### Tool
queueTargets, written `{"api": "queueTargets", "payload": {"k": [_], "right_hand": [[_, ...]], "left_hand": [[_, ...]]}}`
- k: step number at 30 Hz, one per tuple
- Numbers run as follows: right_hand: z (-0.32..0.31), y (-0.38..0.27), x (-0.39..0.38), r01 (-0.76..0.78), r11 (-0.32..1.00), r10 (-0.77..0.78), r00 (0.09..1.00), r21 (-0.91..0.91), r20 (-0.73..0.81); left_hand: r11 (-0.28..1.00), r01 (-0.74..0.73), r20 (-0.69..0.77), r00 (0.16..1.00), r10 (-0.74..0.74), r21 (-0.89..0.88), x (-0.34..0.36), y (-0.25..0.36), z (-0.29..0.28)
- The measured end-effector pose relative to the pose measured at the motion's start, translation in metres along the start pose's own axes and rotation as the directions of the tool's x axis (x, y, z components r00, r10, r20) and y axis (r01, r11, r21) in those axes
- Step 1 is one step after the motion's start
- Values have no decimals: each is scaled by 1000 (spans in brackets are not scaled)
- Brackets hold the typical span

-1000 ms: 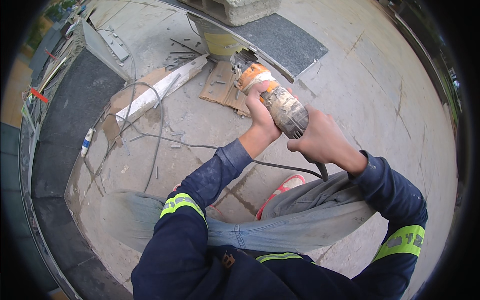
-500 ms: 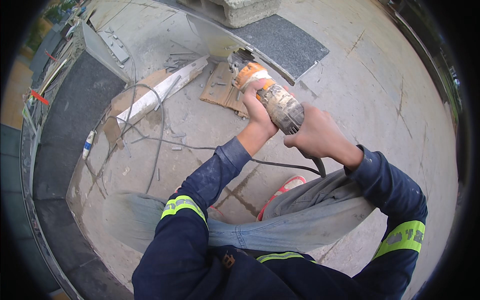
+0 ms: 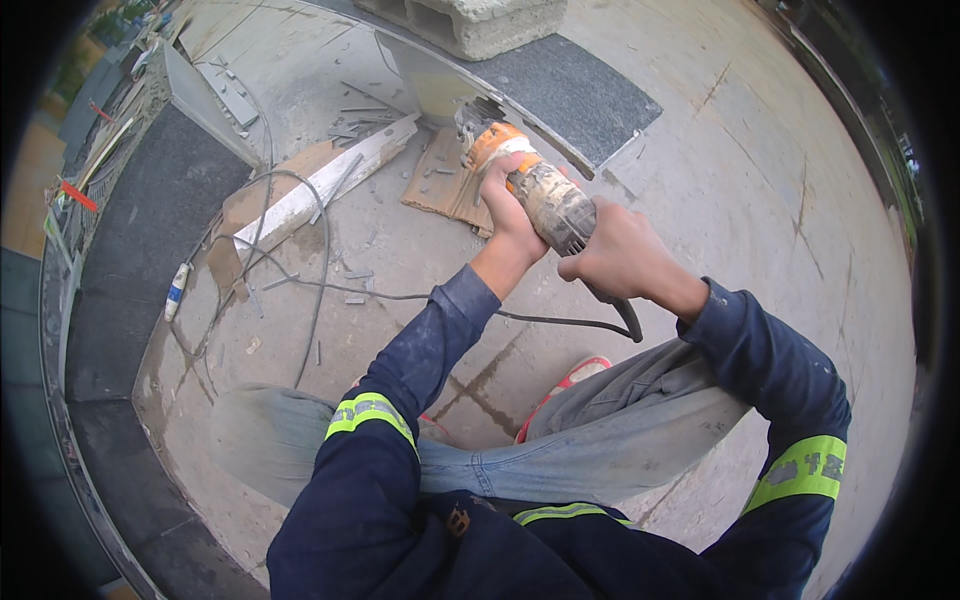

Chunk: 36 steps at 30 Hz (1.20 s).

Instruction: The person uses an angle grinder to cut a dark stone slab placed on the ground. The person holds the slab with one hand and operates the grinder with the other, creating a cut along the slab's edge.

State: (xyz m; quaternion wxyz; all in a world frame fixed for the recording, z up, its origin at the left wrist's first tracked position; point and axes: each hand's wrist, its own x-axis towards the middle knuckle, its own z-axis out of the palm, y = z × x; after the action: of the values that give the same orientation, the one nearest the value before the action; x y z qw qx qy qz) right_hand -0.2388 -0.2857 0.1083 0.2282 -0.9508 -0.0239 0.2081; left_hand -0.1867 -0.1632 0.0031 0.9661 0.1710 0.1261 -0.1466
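Observation:
Both hands hold a dusty orange and grey angle grinder [image 3: 545, 195]. My left hand [image 3: 513, 215] wraps round its middle from the left, thumb on top. My right hand [image 3: 630, 250] grips the rear end, where the power cord [image 3: 570, 324] leaves. The grinder's guarded head is at the near edge of a dark grey stone slab [image 3: 570, 85]; whether the disc touches the slab I cannot tell. Under the head lies a piece of cardboard [image 3: 450, 180] with small grey offcuts on it.
A concrete block [image 3: 500, 25] rests on the slab. To the left lie a white strip-shaped piece [image 3: 325, 185], a looped cord and a small white and blue tube [image 3: 177, 292]. A dark low wall [image 3: 135, 230] curves along the left side. My legs are folded on the concrete floor.
The right hand and the grinder's rear end have shifted slightly left and up. The cord has moved with them. The left hand keeps nearly the same hold.

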Motion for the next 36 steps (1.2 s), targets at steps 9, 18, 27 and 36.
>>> {"api": "queueTargets", "payload": {"k": [9,18,27,36], "right_hand": [[0,-2,4,22,999,-22,1000,-34,-5],[-1,3,-9,27,999,-27,1000,18,-5],[-2,9,-23,48,998,-49,999,-40,-14],[2,15,-37,48,999,-48,998,-7,-33]], "left_hand": [[1000,17,-23,1000,-17,-26,-2,2,4],[1000,25,-31,999,-26,-15,-12,-4,8],[1000,29,-24,999,-29,-3,-24,-13,10],[999,31,-12,999,-31,7,-35,-22,11]]}}
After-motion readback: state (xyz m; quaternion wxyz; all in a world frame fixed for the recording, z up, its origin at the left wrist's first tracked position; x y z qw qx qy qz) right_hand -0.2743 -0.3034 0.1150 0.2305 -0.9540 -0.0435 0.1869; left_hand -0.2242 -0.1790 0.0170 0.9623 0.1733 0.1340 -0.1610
